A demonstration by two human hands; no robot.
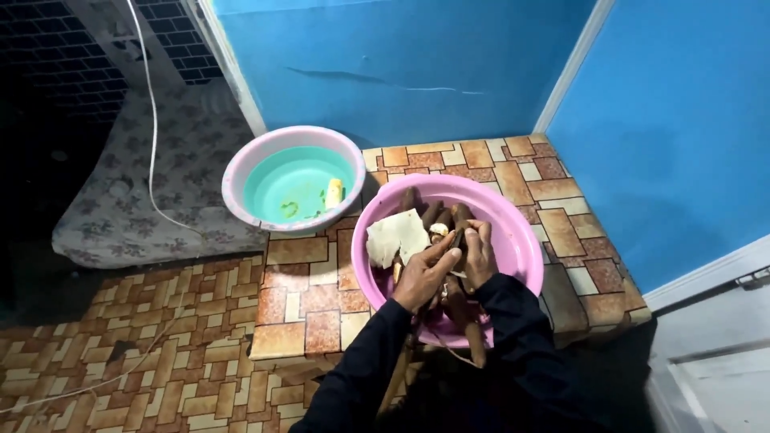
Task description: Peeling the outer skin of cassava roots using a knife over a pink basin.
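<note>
both hands meet over the near side of a pink basin (517, 240) that sits on a low platform covered in brown tile-pattern sheet (309, 309). the left hand (425, 277) is closed around a brown root (453, 240), thumb laid along it, and the right hand (480, 255) curls over the same root from the 3 o'clock side, fingers bent; whether it also holds a blade cannot be told. inside the basin, at 12 o'clock from the hands, lie more brown roots (433, 210), and at 10 o'clock a pale peeled piece (395, 237). a long strip of brown peel (472, 333) hangs over the basin's near rim at 6 o'clock. further out at 10 o'clock stands a second basin, pink outside and teal inside (293, 180), with a small yellow piece (334, 192) in it.
</note>
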